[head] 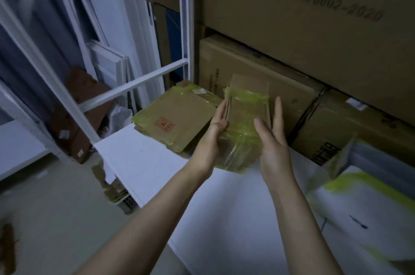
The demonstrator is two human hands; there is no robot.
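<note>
Bundle of flattened cardboard (244, 113), wrapped in yellow-green film, stands tilted at the back of the white table (157, 162), in front of the stacked cartons (292, 27). Cannot tell whether its lower edge touches the table. Left hand (215, 126) presses its left edge, right hand (272, 140) its right edge. Grip: fingers straight on both hands, thumbs on the front face, bundle squeezed between them. A second wrapped bundle (175, 122) lies flat just to the left.
</note>
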